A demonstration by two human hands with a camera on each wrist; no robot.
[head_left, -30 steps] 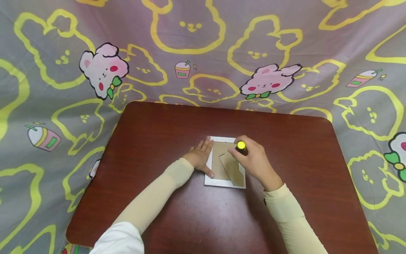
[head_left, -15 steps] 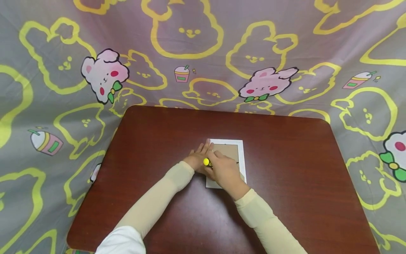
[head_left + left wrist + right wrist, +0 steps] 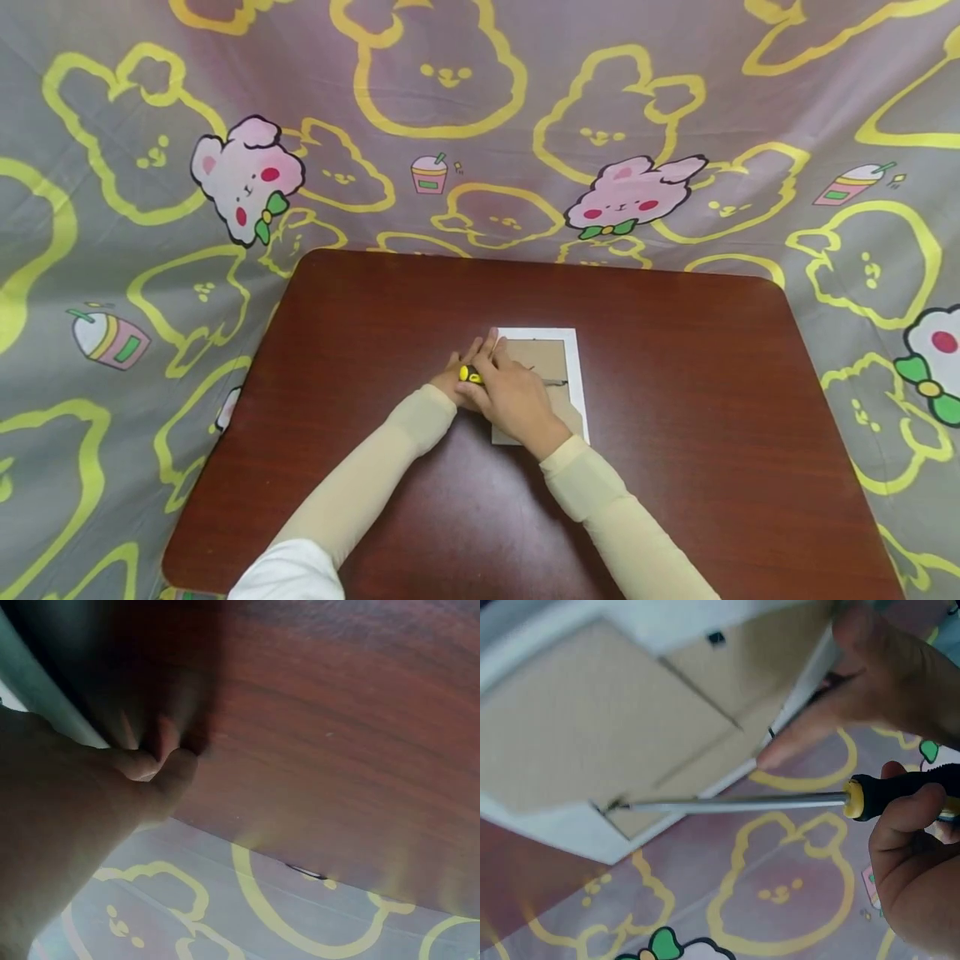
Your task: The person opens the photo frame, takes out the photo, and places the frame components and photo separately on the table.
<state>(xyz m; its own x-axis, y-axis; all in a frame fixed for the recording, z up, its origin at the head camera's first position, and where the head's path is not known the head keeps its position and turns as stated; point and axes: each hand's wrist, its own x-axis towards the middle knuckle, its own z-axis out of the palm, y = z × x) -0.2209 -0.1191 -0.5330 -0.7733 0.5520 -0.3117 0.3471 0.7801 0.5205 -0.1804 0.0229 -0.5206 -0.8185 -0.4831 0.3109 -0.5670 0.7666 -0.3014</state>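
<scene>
A picture frame (image 3: 576, 375) lies face down, its white border round a brown backing board (image 3: 546, 357) with a stand flap. My right hand (image 3: 517, 400) grips a screwdriver (image 3: 468, 374) by its black and yellow handle. The screwdriver leans far over to the left, its metal shaft (image 3: 772, 802) low across the backing. Its tip is right at a small dark tab (image 3: 616, 803) by the backing's edge in the right wrist view. My left hand (image 3: 885, 690) presses along the frame's left side with extended fingers, partly hidden behind my right hand in the head view.
The frame lies on a dark red-brown wooden table (image 3: 375, 317) with rounded corners. Patterned grey curtain (image 3: 480, 150) with yellow outlines and pink rabbits hangs close round the back and sides.
My right hand has moved left across the frame, and the screwdriver has gone from nearly upright to leaning left with its handle low. My left hand stays at the frame's left side.
</scene>
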